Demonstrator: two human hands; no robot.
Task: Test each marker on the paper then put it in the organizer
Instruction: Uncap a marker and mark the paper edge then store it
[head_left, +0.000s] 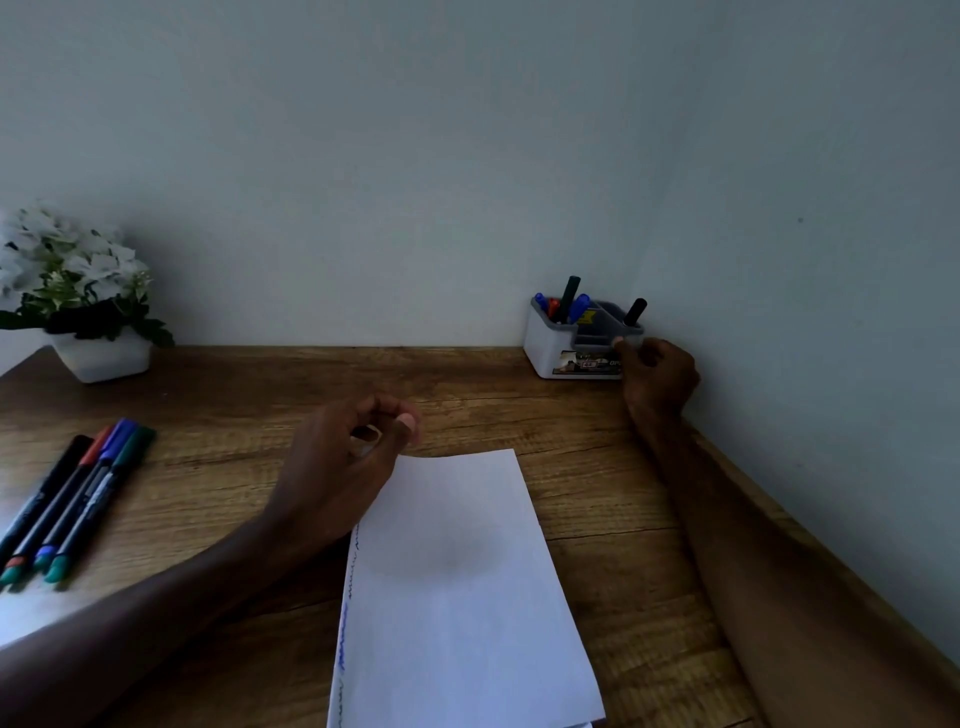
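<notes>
Paper (457, 571) on table (260, 379), both hands out.
Left hand (343, 457) grip loosely curled, empty; right hand (657, 371) touches organizer (566, 353), its grip unclear.

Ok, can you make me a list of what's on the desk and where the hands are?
loose markers: four, side by side, on the left
organizer: far right corner, stored markers standing inside
paper: in the middle, scribbles along its left edge
left hand: fingers loosely curled, over the paper's top left corner
right hand: beside the organizer, a fingertip at its rim
flowers: white pot, far left
</notes>
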